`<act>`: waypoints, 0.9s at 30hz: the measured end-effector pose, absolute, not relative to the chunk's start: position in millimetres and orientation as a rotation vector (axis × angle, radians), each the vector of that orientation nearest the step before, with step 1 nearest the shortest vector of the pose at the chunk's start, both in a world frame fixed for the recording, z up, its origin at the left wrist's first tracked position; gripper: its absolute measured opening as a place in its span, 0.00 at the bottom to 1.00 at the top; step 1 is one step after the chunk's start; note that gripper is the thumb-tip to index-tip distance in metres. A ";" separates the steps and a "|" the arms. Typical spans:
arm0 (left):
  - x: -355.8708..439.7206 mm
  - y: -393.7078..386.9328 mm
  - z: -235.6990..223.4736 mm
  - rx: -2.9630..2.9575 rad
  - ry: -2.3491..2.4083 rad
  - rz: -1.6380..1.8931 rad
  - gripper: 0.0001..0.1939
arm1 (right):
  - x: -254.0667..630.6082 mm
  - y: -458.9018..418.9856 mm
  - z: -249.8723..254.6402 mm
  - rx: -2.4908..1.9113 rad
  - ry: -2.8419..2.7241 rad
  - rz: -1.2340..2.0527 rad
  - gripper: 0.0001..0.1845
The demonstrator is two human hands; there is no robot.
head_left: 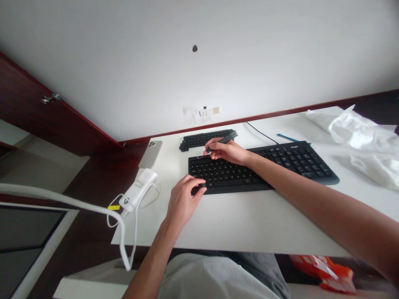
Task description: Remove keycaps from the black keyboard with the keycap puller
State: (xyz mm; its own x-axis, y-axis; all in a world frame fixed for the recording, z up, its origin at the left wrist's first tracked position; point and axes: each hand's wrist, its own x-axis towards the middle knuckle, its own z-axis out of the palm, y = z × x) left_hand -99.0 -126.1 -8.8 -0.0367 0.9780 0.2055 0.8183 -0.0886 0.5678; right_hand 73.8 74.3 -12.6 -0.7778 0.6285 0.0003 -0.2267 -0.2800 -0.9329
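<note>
A black keyboard [262, 168] lies on a white table [249, 220], beside a silver phone [151, 153] and a white cloth [361, 141].

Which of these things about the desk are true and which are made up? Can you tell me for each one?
1. The right hand holds a slim dark tool above the black computer keyboard. True.
2. The left hand is resting on the beige smartphone. False: its fingers touch the keyboard's near-left corner; the phone lies apart, at the white desk's far-left corner.
3. A loose strip of black keys lies behind the keyboard. True.
4. The white power bank with its cable sits on the keyboard. False: it lies left of it, at the desk edge.
5. Crumpled white plastic sheet lies on the right. True.
</note>
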 end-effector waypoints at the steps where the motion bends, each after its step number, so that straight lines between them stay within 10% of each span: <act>1: -101.2 -125.4 -6.6 1.951 1.909 0.838 0.09 | 73.8 75.1 -13.1 -0.507 -1.420 2.099 0.13; 27: -170.9 7.4 -20.7 2.092 2.137 0.750 0.11 | 77.8 76.9 -11.3 -0.492 -1.761 2.007 0.14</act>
